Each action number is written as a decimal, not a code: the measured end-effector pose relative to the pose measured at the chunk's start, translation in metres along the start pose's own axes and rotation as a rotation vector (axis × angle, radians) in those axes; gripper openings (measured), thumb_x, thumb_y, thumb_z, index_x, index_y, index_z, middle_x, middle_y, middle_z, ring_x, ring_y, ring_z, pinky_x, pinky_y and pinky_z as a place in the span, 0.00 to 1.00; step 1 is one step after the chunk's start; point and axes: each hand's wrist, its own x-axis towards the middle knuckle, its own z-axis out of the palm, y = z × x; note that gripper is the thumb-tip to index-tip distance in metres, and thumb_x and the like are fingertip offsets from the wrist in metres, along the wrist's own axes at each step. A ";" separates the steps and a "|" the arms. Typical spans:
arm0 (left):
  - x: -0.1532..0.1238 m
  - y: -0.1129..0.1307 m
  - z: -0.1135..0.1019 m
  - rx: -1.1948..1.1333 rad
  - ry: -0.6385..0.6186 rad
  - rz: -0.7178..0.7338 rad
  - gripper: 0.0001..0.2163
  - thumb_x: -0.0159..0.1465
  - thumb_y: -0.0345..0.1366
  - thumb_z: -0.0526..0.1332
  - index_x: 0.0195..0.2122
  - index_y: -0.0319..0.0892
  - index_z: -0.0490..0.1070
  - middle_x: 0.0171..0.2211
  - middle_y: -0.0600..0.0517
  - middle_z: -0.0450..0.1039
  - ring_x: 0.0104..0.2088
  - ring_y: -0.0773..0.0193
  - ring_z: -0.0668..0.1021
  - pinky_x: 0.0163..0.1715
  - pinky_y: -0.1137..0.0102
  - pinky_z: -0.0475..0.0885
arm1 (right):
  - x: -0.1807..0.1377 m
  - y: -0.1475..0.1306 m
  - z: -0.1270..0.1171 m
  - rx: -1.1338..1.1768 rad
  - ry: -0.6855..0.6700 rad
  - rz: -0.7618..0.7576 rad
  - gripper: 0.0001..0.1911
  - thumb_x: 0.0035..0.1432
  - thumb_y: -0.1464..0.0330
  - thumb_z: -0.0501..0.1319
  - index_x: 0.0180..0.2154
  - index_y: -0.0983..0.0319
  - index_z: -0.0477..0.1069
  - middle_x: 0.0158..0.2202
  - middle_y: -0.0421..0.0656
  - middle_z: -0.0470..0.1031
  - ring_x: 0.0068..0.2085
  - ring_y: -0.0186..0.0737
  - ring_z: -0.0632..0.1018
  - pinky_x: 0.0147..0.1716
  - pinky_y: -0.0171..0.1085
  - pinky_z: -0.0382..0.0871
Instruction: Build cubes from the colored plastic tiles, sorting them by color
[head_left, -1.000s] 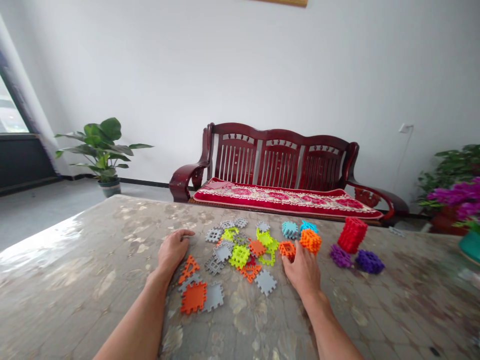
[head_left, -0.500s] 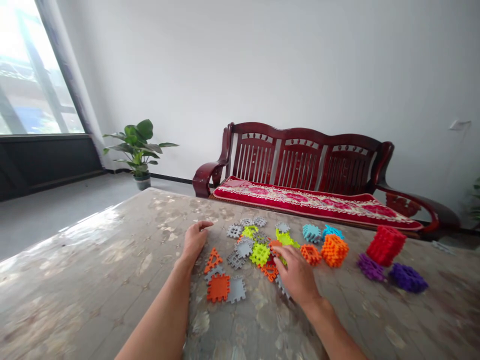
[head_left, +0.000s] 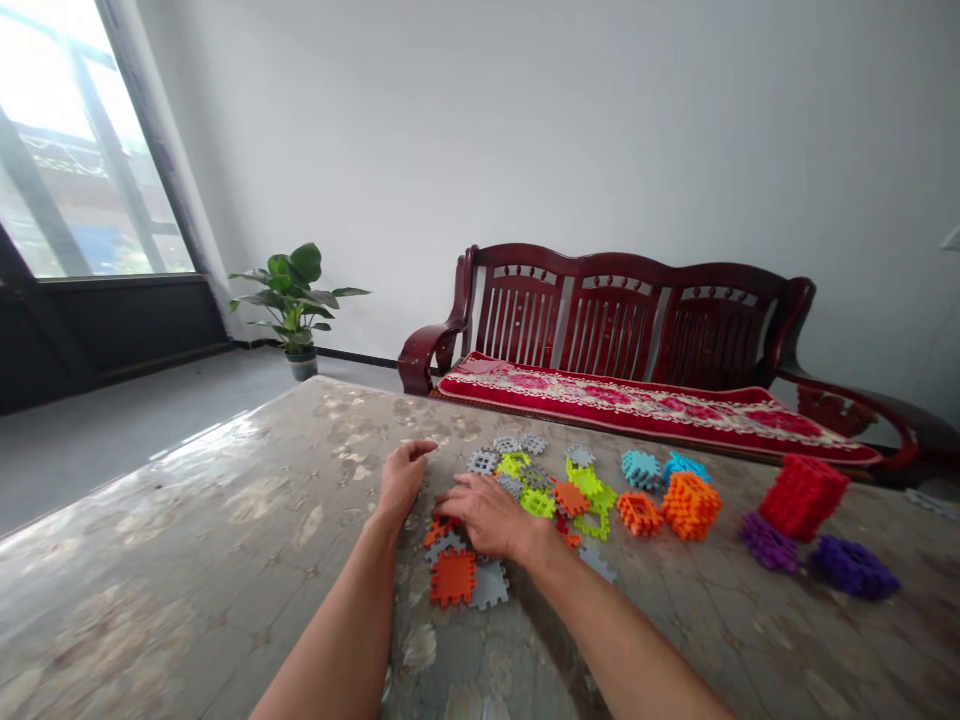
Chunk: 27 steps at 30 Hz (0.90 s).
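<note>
My left hand (head_left: 405, 478) rests on the table left of the loose interlocking tiles, fingers loosely bent and holding nothing. My right hand (head_left: 484, 512) reaches across the pile with its fingers apart. Its fingertips are just above or touching an orange triangular tile (head_left: 437, 530), mostly covered by the hand. Nearer me lie an orange square tile (head_left: 453, 580) and a grey square tile (head_left: 490, 584). Behind and right of my right hand are lime-green tiles (head_left: 538, 503), an orange tile (head_left: 570, 498) and several grey tiles (head_left: 483, 461), some hidden by the hand.
To the right stand stacks of tiles: light teal (head_left: 641, 468), blue (head_left: 685, 467), orange (head_left: 690, 506), red (head_left: 805, 495) and purple (head_left: 853, 568). Beyond the patterned table (head_left: 225, 560) is a wooden bench (head_left: 611, 320); a potted plant (head_left: 300, 300) stands at the back left.
My right hand has moved left from the orange and lime-green tiles to above the orange triangle. My left hand stays put on the table. The view has turned slightly left.
</note>
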 end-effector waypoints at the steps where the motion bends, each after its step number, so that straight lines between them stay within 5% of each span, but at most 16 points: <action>1: 0.000 0.000 0.000 0.005 -0.001 0.001 0.19 0.52 0.26 0.53 0.41 0.39 0.78 0.39 0.51 0.81 0.39 0.62 0.80 0.43 0.71 0.72 | 0.000 0.000 -0.001 -0.025 -0.003 0.009 0.19 0.59 0.76 0.55 0.47 0.53 0.74 0.49 0.39 0.76 0.55 0.42 0.67 0.55 0.42 0.62; 8: 0.001 -0.001 0.003 0.064 -0.028 0.005 0.18 0.52 0.25 0.54 0.40 0.42 0.78 0.38 0.51 0.81 0.41 0.60 0.79 0.44 0.71 0.71 | -0.019 -0.014 -0.011 -0.070 0.134 0.277 0.06 0.60 0.67 0.61 0.39 0.59 0.74 0.41 0.44 0.76 0.48 0.43 0.70 0.52 0.42 0.61; 14: 0.001 0.001 0.004 0.145 -0.046 0.008 0.18 0.53 0.26 0.54 0.41 0.43 0.78 0.40 0.51 0.81 0.42 0.59 0.79 0.43 0.70 0.70 | -0.044 -0.051 -0.005 0.132 0.137 0.182 0.27 0.46 0.53 0.69 0.47 0.56 0.72 0.46 0.41 0.75 0.48 0.45 0.70 0.50 0.42 0.62; 18: 0.001 -0.001 0.005 0.198 -0.047 0.011 0.18 0.53 0.28 0.54 0.41 0.44 0.78 0.40 0.51 0.81 0.41 0.59 0.79 0.41 0.70 0.70 | -0.049 -0.062 0.003 0.074 0.085 0.186 0.11 0.56 0.65 0.63 0.43 0.56 0.73 0.42 0.41 0.77 0.45 0.43 0.72 0.47 0.41 0.63; 22: 0.004 -0.005 0.006 0.223 -0.054 0.007 0.18 0.53 0.29 0.54 0.41 0.45 0.78 0.39 0.52 0.81 0.40 0.59 0.79 0.39 0.70 0.70 | -0.052 -0.053 0.000 0.138 0.168 0.243 0.08 0.62 0.67 0.58 0.42 0.55 0.74 0.40 0.39 0.79 0.43 0.39 0.75 0.46 0.37 0.65; 27: 0.002 0.000 0.006 0.262 -0.064 -0.010 0.18 0.53 0.30 0.55 0.41 0.46 0.78 0.39 0.52 0.81 0.40 0.58 0.79 0.38 0.71 0.71 | -0.076 -0.013 -0.022 0.309 0.422 0.633 0.13 0.59 0.72 0.59 0.46 0.55 0.73 0.42 0.38 0.79 0.44 0.39 0.78 0.44 0.36 0.67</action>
